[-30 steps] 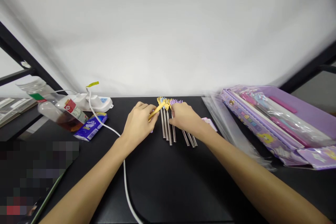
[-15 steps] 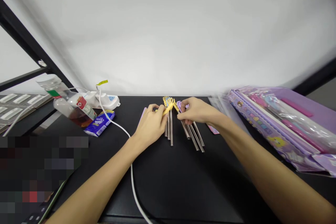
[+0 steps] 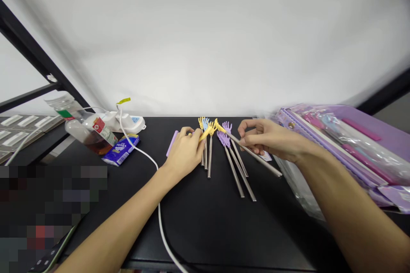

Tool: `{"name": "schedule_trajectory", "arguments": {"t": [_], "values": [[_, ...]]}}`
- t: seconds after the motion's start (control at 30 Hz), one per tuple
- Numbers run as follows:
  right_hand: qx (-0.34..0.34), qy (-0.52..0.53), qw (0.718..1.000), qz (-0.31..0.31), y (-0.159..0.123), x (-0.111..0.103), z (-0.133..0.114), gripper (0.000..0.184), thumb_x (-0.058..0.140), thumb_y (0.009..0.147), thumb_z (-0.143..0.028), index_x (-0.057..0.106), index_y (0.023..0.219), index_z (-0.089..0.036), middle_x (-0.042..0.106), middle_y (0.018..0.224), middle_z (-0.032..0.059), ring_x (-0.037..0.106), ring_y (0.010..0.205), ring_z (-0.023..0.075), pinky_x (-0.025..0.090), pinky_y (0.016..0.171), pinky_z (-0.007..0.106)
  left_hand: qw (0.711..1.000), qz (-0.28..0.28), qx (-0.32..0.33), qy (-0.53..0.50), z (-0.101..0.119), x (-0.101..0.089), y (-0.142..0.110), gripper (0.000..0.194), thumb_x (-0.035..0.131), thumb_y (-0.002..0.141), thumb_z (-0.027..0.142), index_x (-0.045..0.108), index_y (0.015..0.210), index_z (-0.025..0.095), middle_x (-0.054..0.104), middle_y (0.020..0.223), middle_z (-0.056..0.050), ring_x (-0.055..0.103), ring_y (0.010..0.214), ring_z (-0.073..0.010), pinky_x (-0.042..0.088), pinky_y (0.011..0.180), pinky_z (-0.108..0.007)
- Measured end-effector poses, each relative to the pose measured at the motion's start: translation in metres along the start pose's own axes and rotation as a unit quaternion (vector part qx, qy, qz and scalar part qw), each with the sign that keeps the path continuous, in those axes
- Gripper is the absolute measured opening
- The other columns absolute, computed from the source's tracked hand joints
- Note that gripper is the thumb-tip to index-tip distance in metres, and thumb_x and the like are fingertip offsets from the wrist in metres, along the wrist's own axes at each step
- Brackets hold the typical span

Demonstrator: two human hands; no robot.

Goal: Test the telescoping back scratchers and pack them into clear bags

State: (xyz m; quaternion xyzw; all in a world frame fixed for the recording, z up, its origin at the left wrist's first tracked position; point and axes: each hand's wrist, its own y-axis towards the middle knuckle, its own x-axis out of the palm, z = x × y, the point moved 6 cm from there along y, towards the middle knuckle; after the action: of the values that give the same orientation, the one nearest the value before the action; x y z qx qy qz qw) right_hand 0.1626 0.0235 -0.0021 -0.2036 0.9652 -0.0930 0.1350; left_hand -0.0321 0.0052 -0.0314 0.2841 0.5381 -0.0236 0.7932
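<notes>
My left hand is closed on a yellow-headed back scratcher, with much of it hidden under my fingers. Beside it lie a blue-headed back scratcher and yellow ones, their metal rods towards me. Thumb and fingers of my right hand pinch the metal rod of another yellow-headed back scratcher, which slants down to the right. Under its head end, purple-headed back scratchers rest fanned out on the black table. A purple strip shows left of my left hand.
At right stands a purple box with plastic-wrapped items. A bottle, a blue tissue pack and a white power strip are at left. A white cable runs down the table towards me.
My right hand has moved right, off the purple heads, and now holds a yellow-headed back scratcher. The purple-headed ones have shifted slightly and lie uncovered. My left hand stays almost still.
</notes>
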Motion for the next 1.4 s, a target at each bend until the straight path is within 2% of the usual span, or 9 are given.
{"name": "schedule_trajectory", "arguments": {"t": [0.13, 0.2, 0.3, 0.43, 0.53, 0.67, 0.83, 1.0, 1.4], "values": [[-0.031, 0.08, 0.996, 0.016, -0.004, -0.005, 0.006, 0.051, 0.081, 0.062, -0.023, 0.063, 0.11, -0.019, 0.064, 0.064, -0.0024, 0.049, 0.046, 0.0077, 0.038, 0.042, 0.021, 1.0, 0.018, 0.009, -0.021, 0.002, -0.004, 0.001, 0.014, 0.047, 0.099, 0.022, 0.06, 0.096, 0.018, 0.068, 0.094, -0.008, 0.053, 0.106, -0.0281, 0.051, 0.089, -0.042], [-0.035, 0.107, 0.993, 0.021, -0.004, -0.005, 0.01, 0.063, 0.081, 0.062, -0.024, 0.06, 0.121, -0.02, 0.066, 0.071, -0.0008, 0.051, 0.049, 0.0084, 0.041, 0.045, 0.022, 0.999, 0.019, 0.02, -0.039, 0.004, -0.005, 0.001, 0.017, 0.045, 0.1, 0.022, 0.06, 0.107, 0.018, 0.068, 0.098, -0.008, 0.054, 0.104, -0.0257, 0.052, 0.088, -0.04], [-0.062, 0.128, 0.989, 0.041, -0.005, -0.006, 0.012, 0.044, 0.08, 0.067, -0.027, 0.066, 0.108, -0.021, 0.066, 0.078, 0.0007, 0.057, 0.058, 0.0108, 0.046, 0.051, 0.023, 0.998, 0.015, 0.027, -0.057, 0.008, -0.005, 0.001, 0.03, 0.042, 0.102, 0.021, 0.051, 0.13, 0.019, 0.067, 0.108, -0.008, 0.059, 0.104, -0.0239, 0.052, 0.087, -0.039], [-0.122, 0.184, 0.972, 0.082, -0.004, -0.011, 0.011, 0.019, 0.075, 0.076, -0.037, 0.064, 0.082, -0.023, 0.067, 0.085, 0.0024, 0.064, 0.071, 0.0153, 0.051, 0.064, 0.027, 0.995, -0.004, -0.008, -0.097, 0.01, -0.006, -0.001, 0.031, 0.039, 0.101, 0.02, 0.046, 0.131, 0.019, 0.064, 0.121, -0.011, 0.064, 0.101, -0.0245, 0.053, 0.085, -0.04], [-0.15, 0.195, 0.963, 0.112, -0.005, -0.015, 0.007, 0.036, 0.059, 0.087, -0.055, 0.059, 0.072, -0.023, 0.067, 0.084, 0.0049, 0.065, 0.073, 0.019, 0.053, 0.068, 0.032, 0.992, -0.015, -0.015, -0.122, 0.013, -0.007, -0.002, 0.033, 0.036, 0.102, 0.019, 0.045, 0.133, 0.02, 0.063, 0.123, -0.01, 0.066, 0.099, -0.0242, 0.053, 0.085, -0.04], [-0.171, 0.14, 0.963, 0.155, -0.007, -0.019, 0.002, 0.049, 0.046, 0.089, -0.067, 0.056, 0.069, -0.024, 0.067, 0.083, 0.0073, 0.066, 0.075, 0.0227, 0.054, 0.072, 0.037, 0.992, -0.005, 0.005, -0.123, 0.017, -0.011, -0.002, 0.037, 0.035, 0.105, 0.03, 0.043, 0.141, 0.026, 0.063, 0.125, -0.006, 0.065, 0.103, -0.0223, 0.051, 0.089, -0.037], [-0.176, 0.19, 0.954, 0.148, -0.007, -0.017, 0.005, 0.043, 0.053, 0.09, -0.06, 0.06, 0.068, -0.023, 0.067, 0.082, 0.005, 0.066, 0.071, 0.0196, 0.054, 0.072, 0.035, 0.997, -0.008, 0.024, -0.072, 0.017, -0.013, -0.001, 0.039, 0.032, 0.106, 0.038, 0.05, 0.138, 0.027, 0.067, 0.1, -0.003, 0.065, 0.084, -0.0181, 0.05, 0.077, -0.03], [-0.19, 0.227, 0.946, 0.128, -0.005, -0.012, 0.007, 0.039, 0.059, 0.09, -0.052, 0.063, 0.068, -0.021, 0.067, 0.08, 0.0049, 0.065, 0.069, 0.0175, 0.055, 0.069, 0.031, 0.998, -0.004, 0.032, -0.045, 0.017, -0.013, -0.001, 0.036, 0.034, 0.106, 0.038, 0.056, 0.132, 0.027, 0.066, 0.091, -0.001, 0.063, 0.076, -0.0158, 0.045, 0.068, -0.026], [-0.196, 0.256, 0.941, 0.104, -0.003, -0.009, 0.009, 0.032, 0.062, 0.091, -0.04, 0.071, 0.071, -0.017, 0.07, 0.077, 0.0058, 0.068, 0.066, 0.0165, 0.057, 0.065, 0.027, 0.999, 0.0, 0.044, -0.033, 0.016, -0.011, -0.003, 0.031, 0.038, 0.105, 0.037, 0.061, 0.12, 0.023, 0.071, 0.095, -0.002, 0.067, 0.08, -0.0175, 0.044, 0.068, -0.027]]}}
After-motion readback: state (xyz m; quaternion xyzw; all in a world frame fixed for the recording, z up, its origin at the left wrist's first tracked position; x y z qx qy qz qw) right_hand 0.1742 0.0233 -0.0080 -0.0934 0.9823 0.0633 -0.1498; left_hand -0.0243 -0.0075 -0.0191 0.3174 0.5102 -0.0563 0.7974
